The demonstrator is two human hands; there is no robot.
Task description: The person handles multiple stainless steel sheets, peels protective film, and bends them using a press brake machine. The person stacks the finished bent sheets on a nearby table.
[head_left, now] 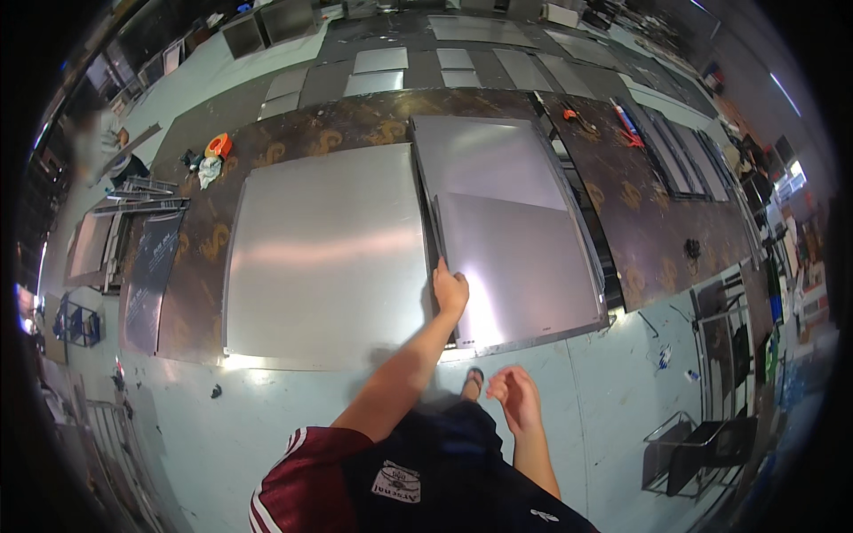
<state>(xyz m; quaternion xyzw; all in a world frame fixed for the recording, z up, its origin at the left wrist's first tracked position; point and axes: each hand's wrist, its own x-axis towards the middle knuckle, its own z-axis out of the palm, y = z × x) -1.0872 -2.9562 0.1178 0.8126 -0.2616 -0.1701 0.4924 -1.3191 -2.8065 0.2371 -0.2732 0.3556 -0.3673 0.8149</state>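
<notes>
My left hand (pixel 450 289) reaches forward over the workbench, its fingers closed around a thin dark strip (pixel 438 226). The strip runs along the left edge of a grey metal sheet (pixel 520 258), which lies over another sheet (pixel 484 151) on the right. Beside it on the left lies a large silvery metal sheet (pixel 324 258), with a narrow dark gap between the two. My right hand (pixel 515 395) hangs in the air short of the bench's front edge. Its fingers are loosely curled and apart, with nothing in them.
An orange tape roll (pixel 219 146) and a crumpled white cloth (pixel 210 171) sit at the bench's left. Red-handled tools (pixel 629 133) and dark frames (pixel 684 160) lie at the far right. A black chair (pixel 706 453) stands on the floor. More metal panels (pixel 378 71) lie beyond.
</notes>
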